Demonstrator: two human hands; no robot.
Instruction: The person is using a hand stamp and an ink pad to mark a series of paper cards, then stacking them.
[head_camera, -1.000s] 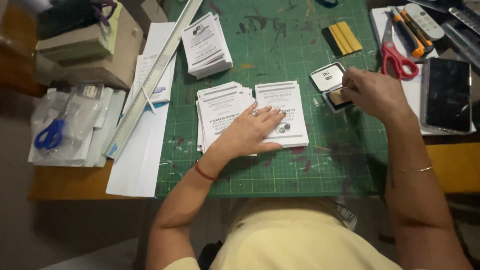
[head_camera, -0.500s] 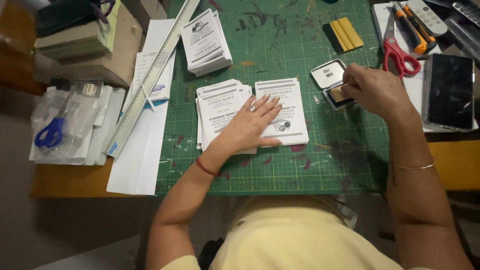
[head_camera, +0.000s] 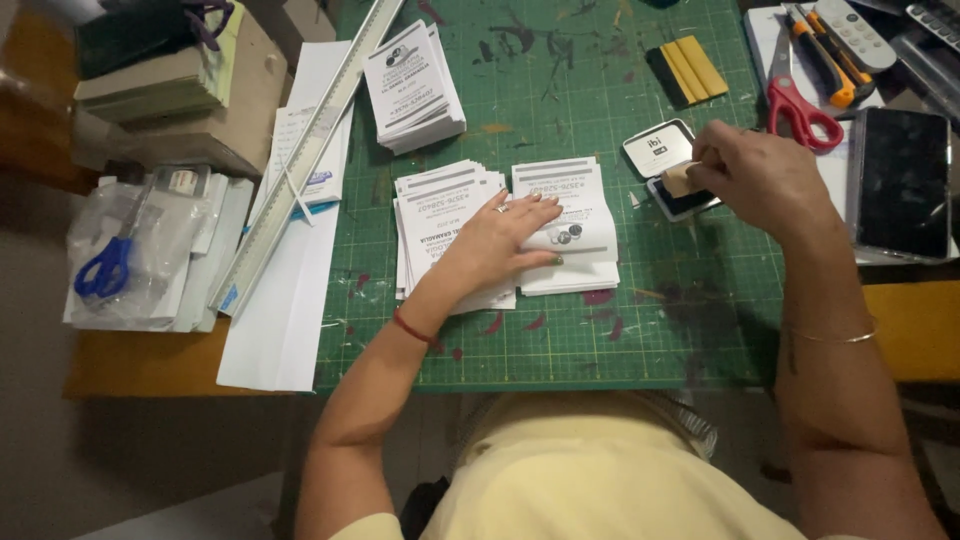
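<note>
**Left hand flat on leaflets, right hand pinching a stamp at the ink pad**

The left hand (head_camera: 505, 245) lies palm down with its fingers (head_camera: 545, 205) spread and flat, bridging two stacks of printed leaflets: the fanned stack (head_camera: 440, 215) under the palm and the neater stack (head_camera: 570, 185) at its 3 o'clock, under the fingertips. It grips nothing; it only presses the paper onto the green cutting mat (head_camera: 560, 330).

The right hand (head_camera: 760, 180) sits at 2 o'clock from the left, its fingers curled together and pinching a small wooden stamp (head_camera: 680, 180) over the open ink pad (head_camera: 685, 200). The pad's hinged lid (head_camera: 657, 150) lies open, touching the pad at its 11 o'clock.

A third leaflet pile (head_camera: 412, 90) rests at 12 o'clock, apart from the others. Bare mat shows at 6 o'clock of the stacks, up to the desk's near edge. At 9 o'clock a long metal ruler (head_camera: 300, 170) runs diagonally along the mat's edge; at 3 o'clock of the right hand, red scissors (head_camera: 800, 105) and a dark tablet (head_camera: 900, 185) crowd the side.
</note>
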